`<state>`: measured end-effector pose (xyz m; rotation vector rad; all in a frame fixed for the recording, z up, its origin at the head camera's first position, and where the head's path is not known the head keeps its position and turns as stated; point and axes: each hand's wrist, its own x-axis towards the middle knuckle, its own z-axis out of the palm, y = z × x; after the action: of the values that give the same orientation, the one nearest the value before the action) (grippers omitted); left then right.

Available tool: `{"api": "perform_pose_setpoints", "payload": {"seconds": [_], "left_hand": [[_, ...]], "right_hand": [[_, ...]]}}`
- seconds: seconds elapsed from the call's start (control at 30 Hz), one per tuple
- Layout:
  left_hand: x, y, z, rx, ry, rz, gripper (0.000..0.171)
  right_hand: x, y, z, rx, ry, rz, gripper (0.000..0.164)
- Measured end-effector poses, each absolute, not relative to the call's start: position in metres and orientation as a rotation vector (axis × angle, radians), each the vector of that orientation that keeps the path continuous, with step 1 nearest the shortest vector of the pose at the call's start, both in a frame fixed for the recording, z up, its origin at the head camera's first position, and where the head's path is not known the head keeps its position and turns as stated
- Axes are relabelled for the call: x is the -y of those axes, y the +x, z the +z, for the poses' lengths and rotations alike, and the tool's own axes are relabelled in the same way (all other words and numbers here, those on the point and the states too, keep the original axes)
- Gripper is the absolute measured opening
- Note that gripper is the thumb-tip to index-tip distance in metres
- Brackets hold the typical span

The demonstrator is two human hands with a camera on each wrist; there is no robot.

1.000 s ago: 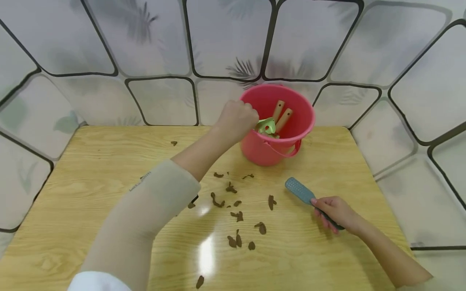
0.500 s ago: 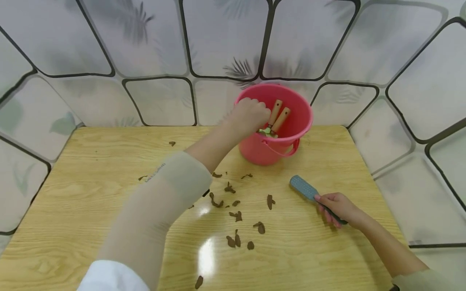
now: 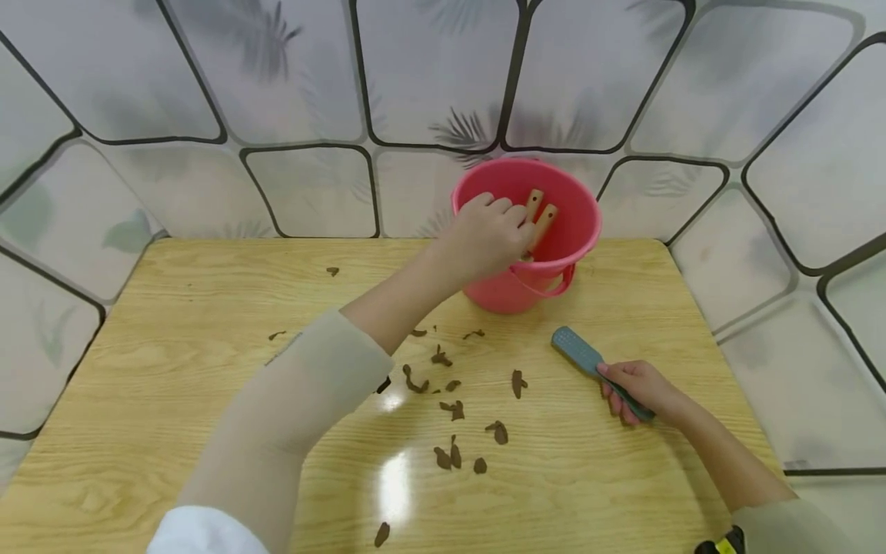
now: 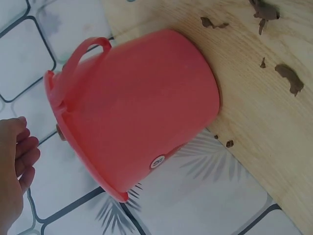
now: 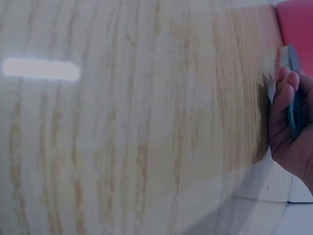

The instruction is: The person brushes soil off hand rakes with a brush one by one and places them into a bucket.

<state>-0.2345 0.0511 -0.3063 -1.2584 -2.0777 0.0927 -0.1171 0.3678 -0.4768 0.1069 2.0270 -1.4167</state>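
Note:
My left hand (image 3: 493,235) hangs over the near left rim of a pink bucket (image 3: 504,294) at the back of the table. Fingers loosely curved, it shows nothing in its grasp in the left wrist view, where the hand (image 4: 14,161) is apart from the rim. Two wooden handles (image 3: 545,223) stick up inside the bucket; what they belong to is hidden. At the right, my right hand (image 3: 637,388) grips the dark handle of a flat blue-grey perforated paddle-shaped tool (image 3: 576,350). Its dotted head points up and left, toward the bucket.
Several brown, irregular scraps (image 3: 454,410) lie scattered over the middle of the wooden table (image 3: 173,346), with one near its front edge. A patterned white backdrop (image 3: 304,192) rises behind and beside it. The bucket's pink carrying handle (image 3: 562,283) hangs at its front right.
My left hand has shifted right over the bucket's opening, and the green thing seen inside earlier is now hidden behind it. My right hand, still gripping the perforated tool, has risen slightly.

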Motion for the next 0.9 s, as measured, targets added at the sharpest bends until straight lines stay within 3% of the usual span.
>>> {"api": "perform_pose_setpoints", "payload": {"seconds": [0.3, 0.53, 0.77, 0.9], "left_hand": [[-0.011, -0.213, -0.33, 2.084, -1.312, -0.226, 0.016], [0.023, -0.192, -0.355, 2.295, -1.245, -0.317, 0.016], [0.044, -0.161, -0.368, 2.43, -1.204, -0.451, 0.019], [0.055, -0.15, -0.376, 2.44, -1.175, -0.48, 0.026]], "right_hand": [[-0.37, -0.125, -0.471, -2.169, 0.272, -1.294, 0.054], [-0.364, -0.123, -0.465, -2.376, 0.451, -1.193, 0.054], [-0.366, -0.114, -0.457, -2.634, 0.41, -0.952, 0.053], [-0.367, -0.112, -0.454, -2.655, 0.415, -1.056, 0.047]]}}
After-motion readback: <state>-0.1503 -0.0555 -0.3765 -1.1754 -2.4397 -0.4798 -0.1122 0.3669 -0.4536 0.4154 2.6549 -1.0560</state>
